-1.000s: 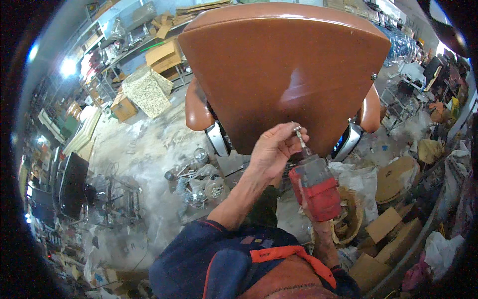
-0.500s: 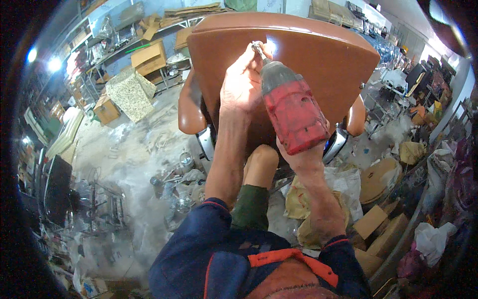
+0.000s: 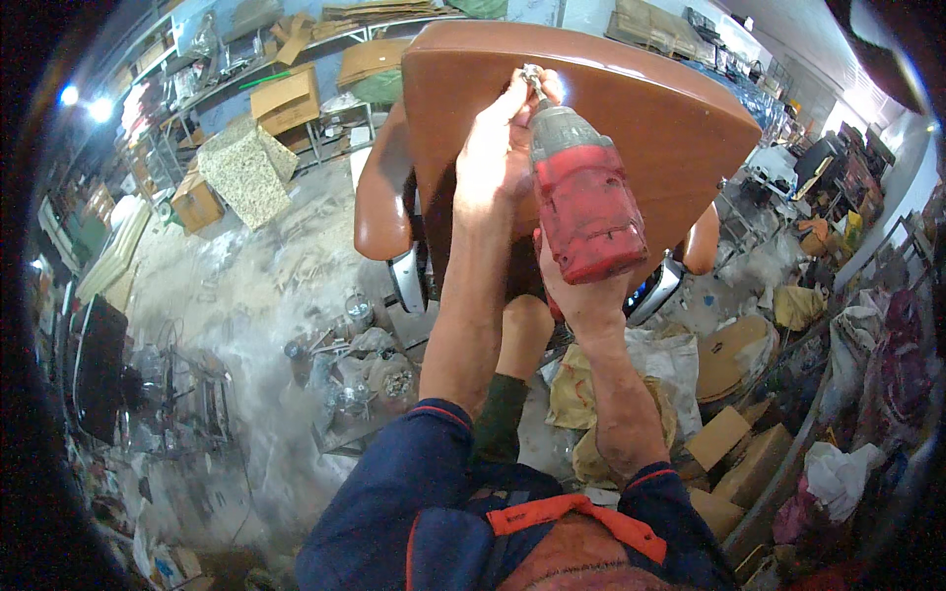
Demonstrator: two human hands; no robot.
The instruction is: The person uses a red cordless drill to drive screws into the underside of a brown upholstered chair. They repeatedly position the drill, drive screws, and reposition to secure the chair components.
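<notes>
My right hand [image 3: 585,300] is wrapped round the handle of a red and grey power driver [image 3: 591,212], its nose pointing up and away from me. At the tip of its bit is a small shiny metal piece [image 3: 533,73], perhaps a screw. My left hand [image 3: 493,148] pinches that piece between thumb and fingers, and its exact shape is partly hidden. Both hands are in front of the brown leather-like back of an office chair [image 3: 670,128]. A bright light spot falls on the back beside the bit. Whether the metal piece touches the chair cannot be seen.
A brown armrest [image 3: 382,222] flanks the chair back on the left. Cardboard boxes [image 3: 286,98] and a speckled foam slab [image 3: 246,169] are at the far left. Plastic bags of hardware [image 3: 379,379] lie on the floor; sacks and cartons [image 3: 754,463] crowd the right.
The driver, both hands and the metal piece have shifted slightly up and right in view. The chair back also appears further right and a little tilted. Both grips stay the same.
</notes>
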